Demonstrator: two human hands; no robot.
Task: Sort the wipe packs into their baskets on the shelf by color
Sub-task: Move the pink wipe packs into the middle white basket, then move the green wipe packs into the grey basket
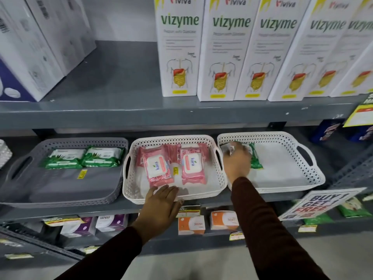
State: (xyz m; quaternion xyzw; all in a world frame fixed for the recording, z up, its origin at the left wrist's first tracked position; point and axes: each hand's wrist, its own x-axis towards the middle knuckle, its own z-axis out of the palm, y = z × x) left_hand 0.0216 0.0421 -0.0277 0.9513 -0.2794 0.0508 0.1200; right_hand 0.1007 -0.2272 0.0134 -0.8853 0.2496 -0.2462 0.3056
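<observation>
Three baskets stand side by side on the middle shelf. The grey basket (pixel 60 190) on the left holds two green wipe packs (pixel 80 157). The middle white basket (pixel 173 196) holds several pink wipe packs (pixel 159 168). In the right white basket (pixel 282 184) lies one green wipe pack (pixel 255 158), and my right hand (pixel 237 160) covers most of it with fingers closed on its left part. My left hand (pixel 161 203) rests flat on the front rim of the middle basket, fingers spread, holding nothing.
Tall white Vizyme boxes (pixel 232 49) line the upper shelf, with white cartons (pixel 30 47) at its left. Small boxes (pixel 191 224) sit on the lower shelf. A "Buy 1 Get 1 Free" sign (pixel 321 203) hangs below the right basket.
</observation>
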